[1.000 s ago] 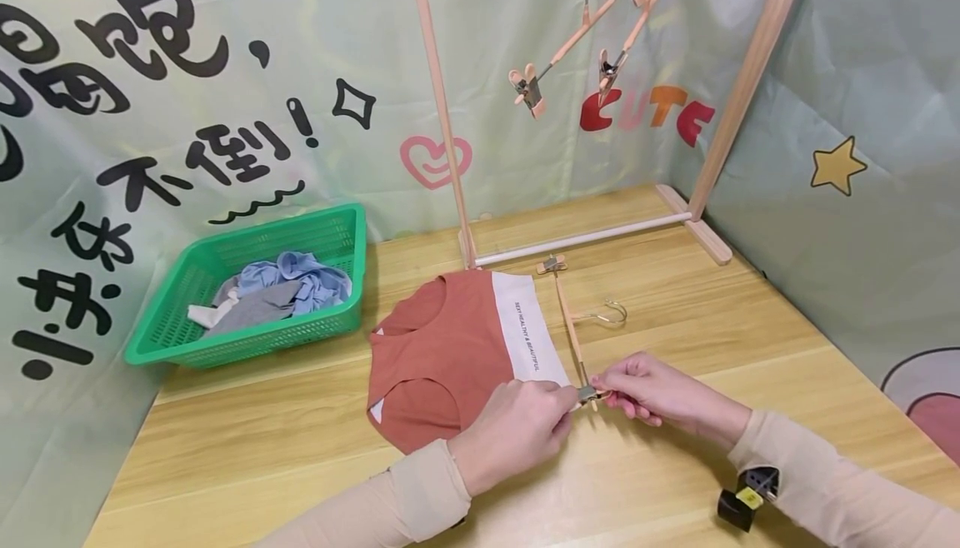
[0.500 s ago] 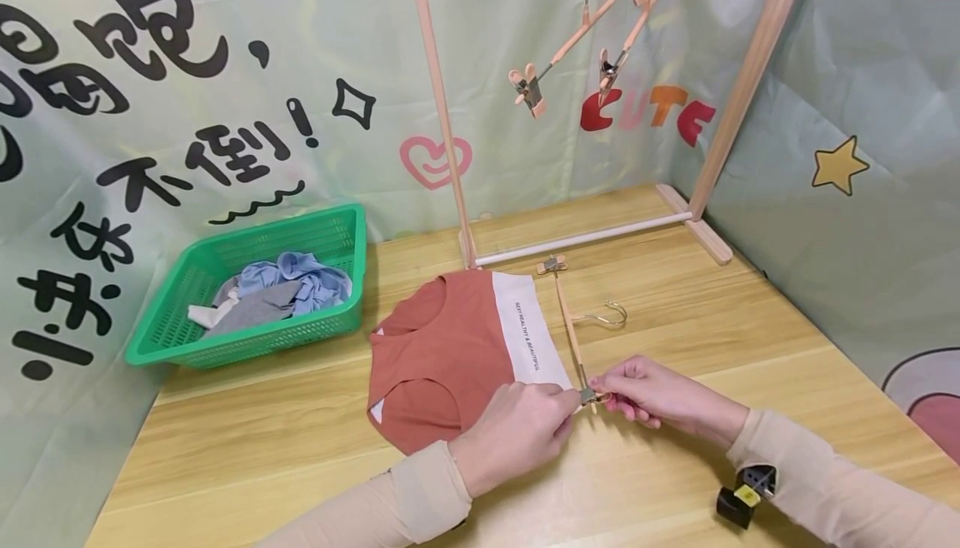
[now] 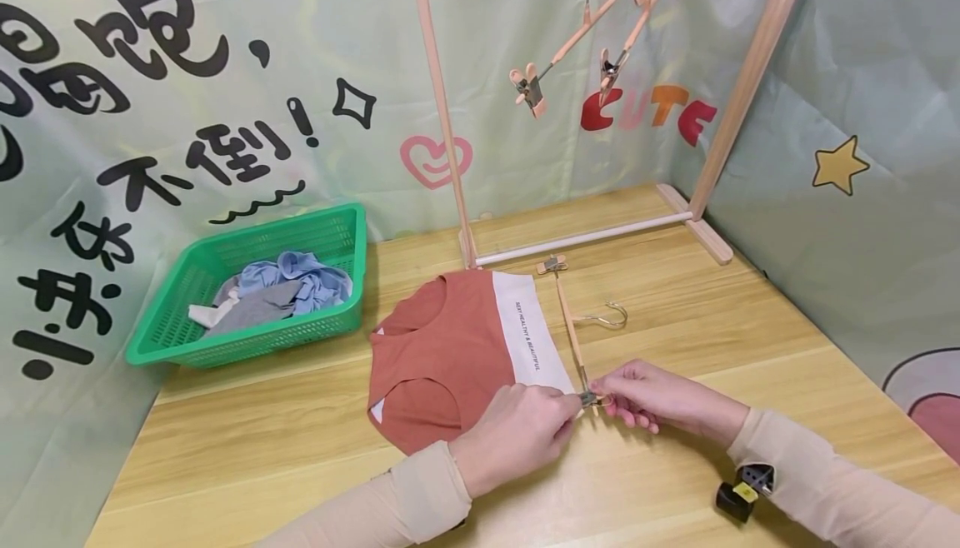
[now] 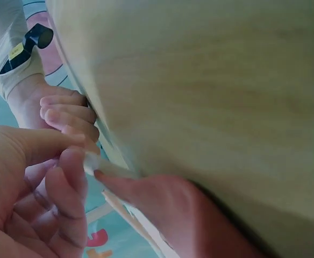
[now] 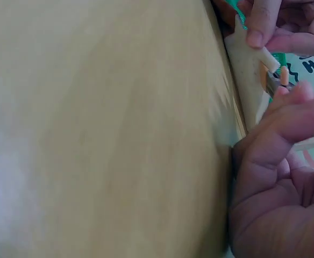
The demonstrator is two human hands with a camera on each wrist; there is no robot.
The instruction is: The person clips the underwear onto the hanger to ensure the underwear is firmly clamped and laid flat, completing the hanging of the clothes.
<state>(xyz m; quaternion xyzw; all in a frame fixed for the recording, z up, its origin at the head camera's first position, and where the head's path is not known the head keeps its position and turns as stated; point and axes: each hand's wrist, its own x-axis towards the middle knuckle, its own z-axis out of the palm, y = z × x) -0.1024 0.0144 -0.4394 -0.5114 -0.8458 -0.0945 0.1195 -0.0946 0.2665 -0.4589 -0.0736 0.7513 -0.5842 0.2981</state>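
Rust-coloured briefs (image 3: 465, 340) with a white printed waistband (image 3: 528, 323) lie flat on the table, waistband to the right. My left hand (image 3: 517, 423) pinches the near corner of that waistband (image 5: 245, 64) between thumb and forefinger. Alongside lies a clip hanger (image 3: 568, 319), its metal hook pointing right and its far clip (image 3: 552, 264) beyond the briefs' upper corner. My right hand (image 3: 656, 394) pinches the hanger's near clip (image 3: 588, 400) at its handles, right at the waistband corner. In the right wrist view the right hand's curled fingers (image 5: 275, 134) partly cover the clip.
A green basket (image 3: 247, 348) of blue, grey and white clothes stands at the left back. Behind the briefs rises a wooden rack (image 3: 442, 115), with two more clip hangers (image 3: 585, 27) on it. Printed cloth (image 3: 315, 23) encloses the back and right side.
The near clip has turned slightly and shifted a little at the waistband corner. My right hand has dipped slightly with it; the left hand keeps its pinch, edging slightly right.
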